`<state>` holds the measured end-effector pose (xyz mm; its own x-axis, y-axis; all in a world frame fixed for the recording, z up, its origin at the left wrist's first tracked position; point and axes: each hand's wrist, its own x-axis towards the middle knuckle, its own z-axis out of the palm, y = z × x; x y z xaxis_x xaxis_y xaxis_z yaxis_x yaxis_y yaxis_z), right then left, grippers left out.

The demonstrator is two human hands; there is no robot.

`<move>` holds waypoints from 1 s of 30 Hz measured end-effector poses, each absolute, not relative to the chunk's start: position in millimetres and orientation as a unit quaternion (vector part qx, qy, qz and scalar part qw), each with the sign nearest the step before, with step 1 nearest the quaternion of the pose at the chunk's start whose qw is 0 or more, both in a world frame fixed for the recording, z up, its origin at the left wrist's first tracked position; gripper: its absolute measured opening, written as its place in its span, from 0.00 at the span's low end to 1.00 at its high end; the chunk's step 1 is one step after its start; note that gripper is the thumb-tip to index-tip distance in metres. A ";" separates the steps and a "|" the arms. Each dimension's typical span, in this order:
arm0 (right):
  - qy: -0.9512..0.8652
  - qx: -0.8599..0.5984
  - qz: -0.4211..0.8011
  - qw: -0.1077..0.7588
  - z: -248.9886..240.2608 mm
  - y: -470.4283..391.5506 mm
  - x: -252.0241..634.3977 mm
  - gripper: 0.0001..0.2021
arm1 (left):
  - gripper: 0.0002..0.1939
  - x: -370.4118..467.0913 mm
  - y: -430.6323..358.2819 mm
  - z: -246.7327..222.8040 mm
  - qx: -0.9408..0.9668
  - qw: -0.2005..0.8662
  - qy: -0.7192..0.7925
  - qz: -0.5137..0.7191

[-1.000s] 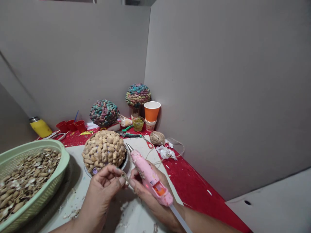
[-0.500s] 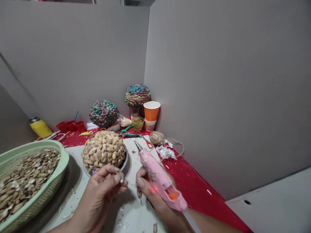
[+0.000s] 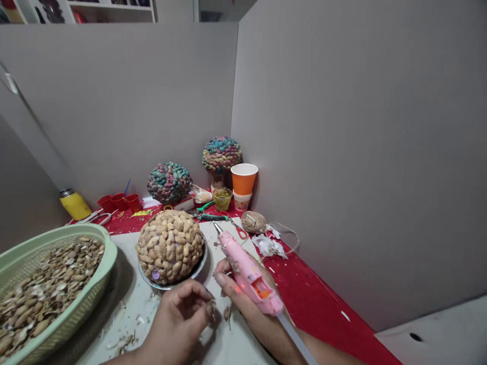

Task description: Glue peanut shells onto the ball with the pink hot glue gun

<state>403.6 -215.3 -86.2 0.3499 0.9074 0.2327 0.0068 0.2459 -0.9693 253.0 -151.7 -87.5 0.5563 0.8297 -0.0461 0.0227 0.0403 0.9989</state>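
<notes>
Two plain gray walls [image 3: 342, 152] meet in a corner [image 3: 235, 76] behind the red table [image 3: 323, 309]. A white shelf [image 3: 110, 6] peeks over the wall at the top left.

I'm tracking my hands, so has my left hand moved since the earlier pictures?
Yes: against the peanut ball, your left hand has shifted down and slightly right in the view; it no longer covers the ball's lower edge.
</notes>
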 end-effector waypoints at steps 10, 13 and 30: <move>-0.367 -0.568 0.329 0.659 -96.7 -196.4 406.8 0.23 | 0.01 246.3 -112.4 -102.9 0.697 0.504 0.349 0.372; -0.376 -0.584 0.304 0.652 -79.9 -187.8 412.0 0.24 | 0.04 246.1 -110.1 -100.0 0.673 0.521 0.353 0.389; -0.526 -0.422 0.441 0.593 -106.3 -172.8 398.7 0.14 | 0.22 248.8 -130.2 -83.0 0.406 0.766 0.317 0.384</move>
<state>398.7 -172.8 -106.3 0.0575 0.9663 0.2510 -0.0798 0.2551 -0.9636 248.8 -130.2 -83.0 0.5042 0.8459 -0.1739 -0.3311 0.3754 0.8657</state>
